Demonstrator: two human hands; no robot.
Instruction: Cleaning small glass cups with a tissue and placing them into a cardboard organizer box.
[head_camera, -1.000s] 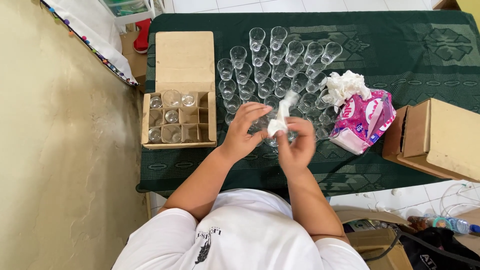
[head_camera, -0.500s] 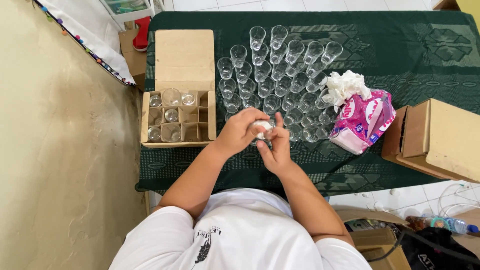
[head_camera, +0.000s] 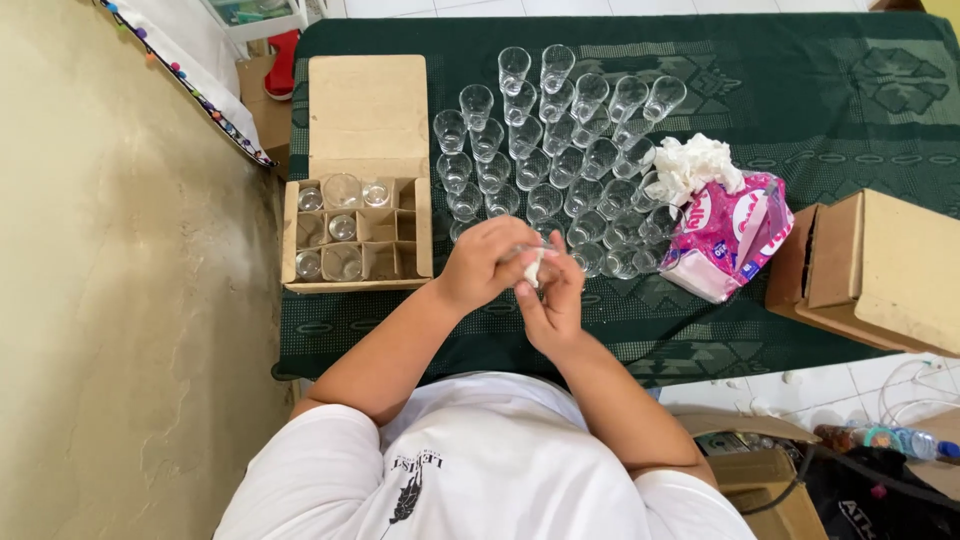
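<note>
- Right at the table's near edge, a small clear glass (head_camera: 522, 254) is almost buried between both hands, with a wad of white tissue (head_camera: 534, 268) showing between the fingers.
- The left hand (head_camera: 487, 262) is wrapped round the glass, fingers curled shut on it, so that's the holding hand.
- The right hand (head_camera: 553, 300) comes up from below, thumb and fingers pinched together on the tissue and pressed against the glass.
- To my eye this is a wipe-down: best done by keeping the left hand's hold firm but gentle on thin glass and letting the tissue hand do the turning, down to the base.
- Worth keeping the work low over the green tablecloth (head_camera: 800, 100), since a slip there would be softer than on the tiled floor.
- Just beyond the knuckles stands a crowd of upright glasses (head_camera: 560, 140), packed close, so elbows and wrists need to stay tucked in to avoid knocking the front row.
- On the person's left, an open cardboard box (head_camera: 360, 170) with dividers holds a few glasses in its compartments, the rest of which look empty.
- On the right lies a pink tissue pack (head_camera: 730, 235) with crumpled white tissues (head_camera: 695, 165) on top, handy for a fresh sheet if this one gets limp.
- Further right, a second cardboard box (head_camera: 880, 265) sits at the table's edge.
</note>
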